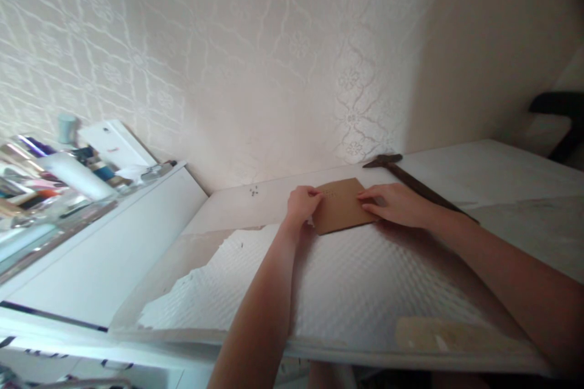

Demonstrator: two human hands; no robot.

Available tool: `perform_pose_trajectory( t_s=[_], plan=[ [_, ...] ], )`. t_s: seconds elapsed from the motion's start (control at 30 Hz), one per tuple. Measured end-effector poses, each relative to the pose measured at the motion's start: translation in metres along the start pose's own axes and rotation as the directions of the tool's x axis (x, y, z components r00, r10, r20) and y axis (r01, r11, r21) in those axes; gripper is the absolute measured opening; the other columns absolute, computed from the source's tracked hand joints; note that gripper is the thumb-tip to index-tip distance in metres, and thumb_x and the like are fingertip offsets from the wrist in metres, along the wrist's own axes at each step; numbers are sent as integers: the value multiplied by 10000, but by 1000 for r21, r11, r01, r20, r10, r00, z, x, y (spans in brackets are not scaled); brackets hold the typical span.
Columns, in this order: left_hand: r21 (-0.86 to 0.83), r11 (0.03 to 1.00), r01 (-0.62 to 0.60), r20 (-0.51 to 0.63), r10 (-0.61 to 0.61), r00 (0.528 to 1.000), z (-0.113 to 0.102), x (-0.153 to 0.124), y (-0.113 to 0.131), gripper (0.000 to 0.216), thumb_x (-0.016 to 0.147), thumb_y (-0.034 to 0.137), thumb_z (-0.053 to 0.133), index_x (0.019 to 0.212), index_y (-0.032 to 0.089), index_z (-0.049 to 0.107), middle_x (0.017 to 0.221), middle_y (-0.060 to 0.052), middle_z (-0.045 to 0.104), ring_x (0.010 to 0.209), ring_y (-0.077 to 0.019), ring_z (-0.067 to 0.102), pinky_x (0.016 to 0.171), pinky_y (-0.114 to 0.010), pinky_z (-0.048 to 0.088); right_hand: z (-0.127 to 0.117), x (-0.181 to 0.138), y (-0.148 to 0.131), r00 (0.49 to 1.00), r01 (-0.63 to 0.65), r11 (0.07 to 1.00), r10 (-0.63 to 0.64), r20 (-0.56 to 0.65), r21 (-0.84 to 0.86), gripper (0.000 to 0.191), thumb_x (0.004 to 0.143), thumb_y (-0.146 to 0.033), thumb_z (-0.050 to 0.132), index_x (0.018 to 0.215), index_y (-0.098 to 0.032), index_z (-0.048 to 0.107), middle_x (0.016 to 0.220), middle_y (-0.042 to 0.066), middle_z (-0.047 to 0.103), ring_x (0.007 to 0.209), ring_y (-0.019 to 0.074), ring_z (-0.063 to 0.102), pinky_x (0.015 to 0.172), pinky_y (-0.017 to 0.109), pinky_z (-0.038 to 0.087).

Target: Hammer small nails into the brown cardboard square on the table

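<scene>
A small brown board [340, 208] lies flat on the white textured surface [356, 292] near the wall. My left hand [302, 205] curls round the board's left edge, fingers closed on it. My right hand [396, 203] rests on the board's right edge with the fingers stretched out and pressing down. A hammer [410, 181] with a dark head and long wooden handle lies just behind my right hand and forearm, apart from the board. Several tiny dark nails [253, 191] sit on the surface to the left of my left hand.
A patterned wallpapered wall [283, 61] runs close behind the work surface. To the left stands a white cabinet [114, 243] topped with bottles and tubes [68, 173]. A dark chair part [559, 115] shows at the far right. The surface's front edge [319, 346] is near me.
</scene>
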State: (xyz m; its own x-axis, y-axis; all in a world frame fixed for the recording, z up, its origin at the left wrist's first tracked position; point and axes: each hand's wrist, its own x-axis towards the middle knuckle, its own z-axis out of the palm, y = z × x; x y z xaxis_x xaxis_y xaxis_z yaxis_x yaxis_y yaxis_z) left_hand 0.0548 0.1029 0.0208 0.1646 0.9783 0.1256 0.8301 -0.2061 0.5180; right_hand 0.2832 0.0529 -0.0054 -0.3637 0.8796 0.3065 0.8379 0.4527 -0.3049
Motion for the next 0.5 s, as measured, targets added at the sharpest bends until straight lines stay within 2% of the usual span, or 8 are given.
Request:
perform_pose_trajectory(
  t_s=[0.07,0.13,0.23,0.3,0.37,0.5],
  plan=[
    [-19,1000,-5,-1,5,1000,1,1,-1,201,791,265,612,915,166,735,919,-89,723,873,-207,645,800,-292,472,-3,-1,-1,998,-38,997,34,-60,-70,364,864,-325,450,1097,-161,677,1136,90,654,1033,255,594,931,382,449],
    [-47,999,-8,-4,8,1000,1,1,-2,195,784,249,618,917,168,734,928,-84,723,876,-200,645,800,-284,473,-9,-2,0,978,-157,974,130,-163,-164,385,874,-308,426,1137,-145,655,1155,113,640,1049,271,576,916,394,447],
    [-92,996,-8,-3,7,1000,1,1,-1,189,774,218,622,915,161,733,931,-82,724,872,-191,646,797,-272,473,-20,-7,4,887,-440,861,374,-269,-254,407,876,-289,411,1197,-145,614,1115,150,640,1026,303,561,855,416,448],
    [-114,994,0,6,0,1000,1,1,0,186,773,201,618,911,156,734,927,-80,725,867,-185,647,795,-265,473,-27,-10,6,820,-571,770,515,-252,-285,420,878,-314,412,1218,-142,589,1090,185,627,1019,329,548,817,425,439],
    [-127,992,7,15,-6,1000,1,1,0,183,776,194,613,907,155,735,924,-78,725,863,-178,647,796,-258,473,-30,-12,8,775,-631,709,597,-206,-315,444,878,-349,424,1240,-127,557,1108,218,596,1030,357,531,789,425,430],
    [-141,990,-1,19,4,1000,3,2,-1,178,782,194,613,903,145,734,908,-81,726,856,-173,647,792,-257,474,-28,-13,13,759,-640,694,638,-130,-329,431,898,-324,413,1271,-134,517,1106,217,583,994,350,561,741,385,432]
  ],
)
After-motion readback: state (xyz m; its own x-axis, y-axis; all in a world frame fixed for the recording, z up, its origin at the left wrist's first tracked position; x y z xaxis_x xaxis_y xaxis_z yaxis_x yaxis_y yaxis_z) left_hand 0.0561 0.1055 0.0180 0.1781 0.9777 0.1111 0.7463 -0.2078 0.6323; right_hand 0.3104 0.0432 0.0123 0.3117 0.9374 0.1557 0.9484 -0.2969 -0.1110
